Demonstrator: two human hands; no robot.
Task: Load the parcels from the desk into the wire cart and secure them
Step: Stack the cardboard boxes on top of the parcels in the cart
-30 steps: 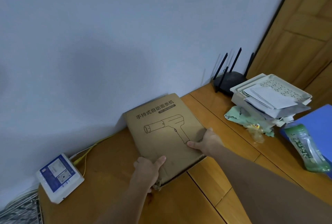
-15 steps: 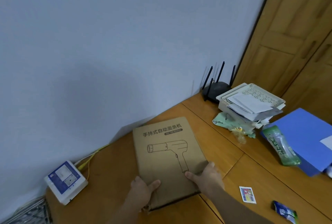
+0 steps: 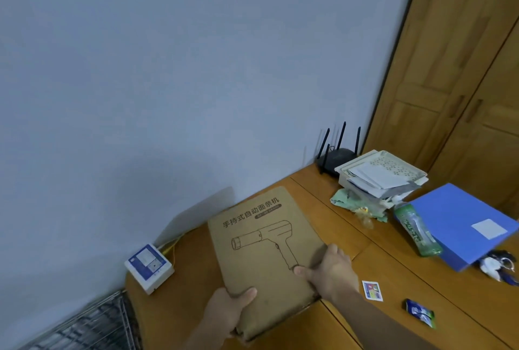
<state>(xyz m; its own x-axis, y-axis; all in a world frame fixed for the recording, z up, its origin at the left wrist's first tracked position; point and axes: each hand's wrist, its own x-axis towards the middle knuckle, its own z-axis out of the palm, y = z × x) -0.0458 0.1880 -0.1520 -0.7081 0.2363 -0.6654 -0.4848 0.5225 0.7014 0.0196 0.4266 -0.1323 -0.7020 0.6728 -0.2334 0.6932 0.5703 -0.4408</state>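
My left hand [image 3: 227, 307] and right hand [image 3: 330, 272] clamp the flat brown cardboard parcel's [image 3: 264, 248] near corners; it seems stiff and light.

A black router [image 3: 335, 157] stands in the corner by a tray [image 3: 393, 170] of papers, with a green cloth [image 3: 344, 198], a green packet [image 3: 417, 230] on a blue folder [image 3: 460, 223], keys [image 3: 495, 265], a card [image 3: 372, 290] and a white box [image 3: 148, 266].

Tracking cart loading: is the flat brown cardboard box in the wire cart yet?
Not yet. The flat brown cardboard box is over the wooden desk, gripped by left hand and right hand.
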